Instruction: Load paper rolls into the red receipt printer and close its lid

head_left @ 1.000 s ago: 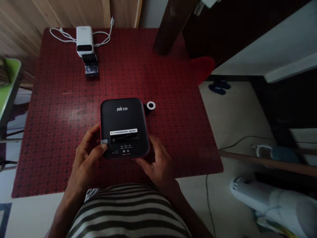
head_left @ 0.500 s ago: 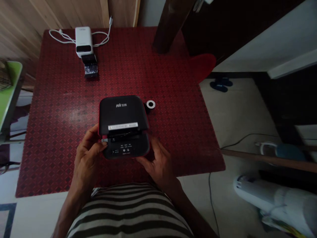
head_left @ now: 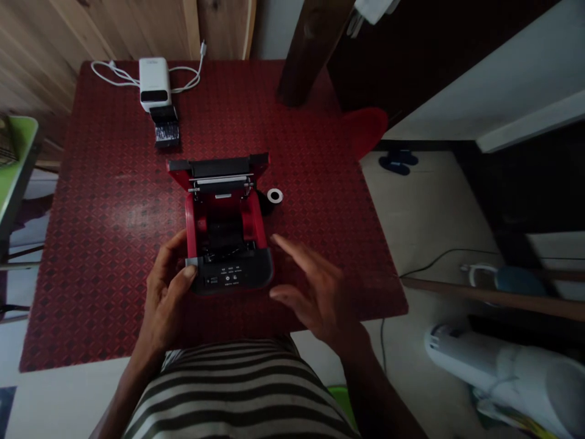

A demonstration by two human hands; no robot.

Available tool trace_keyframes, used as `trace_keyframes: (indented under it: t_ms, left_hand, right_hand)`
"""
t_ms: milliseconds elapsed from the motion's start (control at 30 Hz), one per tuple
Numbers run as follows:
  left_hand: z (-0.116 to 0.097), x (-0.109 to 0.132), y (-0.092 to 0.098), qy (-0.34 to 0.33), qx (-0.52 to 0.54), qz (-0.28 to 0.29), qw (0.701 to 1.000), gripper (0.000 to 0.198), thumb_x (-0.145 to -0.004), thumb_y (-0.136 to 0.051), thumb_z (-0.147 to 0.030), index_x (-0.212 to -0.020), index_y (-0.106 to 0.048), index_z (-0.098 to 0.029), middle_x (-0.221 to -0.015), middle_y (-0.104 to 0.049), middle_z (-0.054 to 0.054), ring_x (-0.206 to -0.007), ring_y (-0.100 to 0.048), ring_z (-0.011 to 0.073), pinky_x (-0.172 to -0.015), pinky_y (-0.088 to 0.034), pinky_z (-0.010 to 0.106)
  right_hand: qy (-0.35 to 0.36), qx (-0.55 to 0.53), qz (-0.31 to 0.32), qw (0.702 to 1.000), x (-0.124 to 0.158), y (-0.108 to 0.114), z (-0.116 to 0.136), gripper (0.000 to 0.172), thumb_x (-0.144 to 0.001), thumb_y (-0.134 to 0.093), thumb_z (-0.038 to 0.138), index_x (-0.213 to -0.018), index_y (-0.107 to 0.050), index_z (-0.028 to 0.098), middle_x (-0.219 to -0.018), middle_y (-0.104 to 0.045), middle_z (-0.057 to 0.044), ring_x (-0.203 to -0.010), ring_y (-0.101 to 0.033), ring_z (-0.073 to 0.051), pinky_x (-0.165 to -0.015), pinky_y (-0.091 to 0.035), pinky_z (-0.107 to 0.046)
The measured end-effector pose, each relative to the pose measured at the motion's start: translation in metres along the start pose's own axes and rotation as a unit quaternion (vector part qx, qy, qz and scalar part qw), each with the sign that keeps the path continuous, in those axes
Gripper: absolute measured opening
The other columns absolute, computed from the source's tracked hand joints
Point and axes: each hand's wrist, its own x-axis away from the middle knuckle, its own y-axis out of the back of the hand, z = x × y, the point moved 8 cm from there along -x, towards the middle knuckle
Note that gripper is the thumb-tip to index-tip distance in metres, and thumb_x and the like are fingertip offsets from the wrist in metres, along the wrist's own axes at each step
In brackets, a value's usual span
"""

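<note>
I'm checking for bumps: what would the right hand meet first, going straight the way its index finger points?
Most likely the open printer, at its right wall, though the right hand's height is unclear. The small roll looks off that line.

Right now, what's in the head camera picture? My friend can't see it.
A left hand grips a red-and-black device with its lid raised, while the right hand hovers, open, at its other side. A white-ended roll sits beside the device on a red patterned table, with a white gadget farther back.
</note>
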Motion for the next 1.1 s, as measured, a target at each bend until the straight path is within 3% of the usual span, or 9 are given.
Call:
trace_keyframes:
  t_ms: [67,133,267,400,567,733,900,1000,1100]
  left_hand:
    - [-0.004,0.001,-0.002,-0.061,-0.028,0.009,0.998,0.059,-0.108,-0.071,-0.06,-0.158,-0.072,-0.029,-0.149,-0.077,0.011,-0.133,-0.072,0.0364,-0.105,-0.061,0.048]
    - [-0.006,0.003,-0.005,-0.133,-0.055,0.021,0.989,0.067,-0.11,-0.063,-0.066,-0.166,-0.065,-0.028,-0.15,-0.073,0.013,-0.131,-0.071,0.0365,-0.105,-0.06,0.05]
    - [0.0,0.008,-0.012,-0.239,-0.133,0.037,0.961,0.088,-0.109,-0.058,-0.082,-0.179,-0.048,-0.03,-0.161,-0.063,0.016,-0.142,-0.063,0.0412,-0.119,-0.053,0.061]
    - [0.003,0.007,-0.013,-0.266,-0.164,0.037,0.949,0.097,-0.106,-0.059,-0.087,-0.182,-0.041,-0.029,-0.162,-0.059,0.019,-0.145,-0.062,0.0429,-0.121,-0.053,0.064]
    - [0.002,0.006,-0.013,-0.266,-0.176,0.041,0.947,0.092,-0.108,-0.059,-0.083,-0.182,-0.039,-0.031,-0.161,-0.059,0.018,-0.143,-0.063,0.041,-0.12,-0.055,0.063]
    - [0.003,0.006,-0.013,-0.266,-0.183,0.041,0.946,0.094,-0.108,-0.06,-0.083,-0.182,-0.04,-0.029,-0.162,-0.058,0.019,-0.144,-0.062,0.0413,-0.122,-0.054,0.063]
    - [0.004,0.006,-0.012,-0.26,-0.185,0.041,0.947,0.094,-0.107,-0.061,-0.083,-0.182,-0.04,-0.03,-0.159,-0.059,0.018,-0.14,-0.063,0.0402,-0.118,-0.056,0.062]
    - [0.006,0.006,-0.011,-0.261,-0.191,0.038,0.945,0.093,-0.107,-0.061,-0.082,-0.182,-0.04,-0.031,-0.159,-0.06,0.018,-0.139,-0.062,0.0409,-0.116,-0.055,0.062]
    - [0.007,0.005,-0.01,-0.258,-0.189,0.038,0.947,0.092,-0.108,-0.061,-0.08,-0.182,-0.041,-0.031,-0.157,-0.061,0.018,-0.137,-0.063,0.0412,-0.115,-0.055,0.062]
  right_hand:
    - [0.037,0.042,-0.024,0.998,-0.022,0.01,0.014,0.036,-0.119,-0.067,0.034,-0.153,-0.07,0.023,-0.133,-0.087,-0.012,-0.121,-0.084,-0.027,-0.106,-0.071,-0.046]
    - [0.075,0.096,0.001,0.993,-0.05,-0.001,0.027,0.027,-0.117,-0.064,0.017,-0.14,-0.078,0.022,-0.129,-0.088,-0.01,-0.118,-0.083,-0.025,-0.109,-0.069,-0.044]
    - [0.084,0.204,0.192,0.956,-0.101,-0.058,0.038,0.024,-0.115,-0.062,0.008,-0.123,-0.083,0.016,-0.128,-0.087,-0.014,-0.119,-0.081,-0.029,-0.108,-0.066,-0.045]
    - [0.02,0.252,0.324,0.912,-0.12,-0.088,0.032,0.03,-0.116,-0.055,0.006,-0.127,-0.082,0.014,-0.126,-0.085,-0.016,-0.114,-0.082,-0.03,-0.1,-0.064,-0.043]
    - [0.043,0.27,0.343,0.898,-0.122,-0.092,0.03,0.033,-0.112,-0.058,0.001,-0.13,-0.081,0.016,-0.129,-0.084,-0.014,-0.112,-0.082,-0.028,-0.095,-0.061,-0.04]
    - [0.087,0.3,0.243,0.918,-0.114,-0.07,0.052,0.022,-0.113,-0.062,0.007,-0.122,-0.081,0.014,-0.115,-0.085,-0.014,-0.11,-0.079,-0.03,-0.089,-0.061,-0.04]
    - [0.126,0.169,0.024,0.977,-0.08,0.009,0.071,0.015,-0.112,-0.071,0.014,-0.12,-0.081,0.021,-0.11,-0.087,-0.007,-0.103,-0.079,-0.026,-0.096,-0.064,-0.042]
    - [0.027,0.05,-0.081,0.995,-0.049,0.054,0.028,0.03,-0.102,-0.088,0.023,-0.129,-0.081,0.033,-0.119,-0.088,-0.001,-0.109,-0.08,-0.025,-0.1,-0.064,-0.045]
    - [-0.117,-0.062,-0.148,0.98,-0.015,0.061,-0.036,0.033,-0.097,-0.09,0.026,-0.128,-0.083,0.036,-0.122,-0.088,0.0,-0.111,-0.083,-0.026,-0.101,-0.066,-0.046]
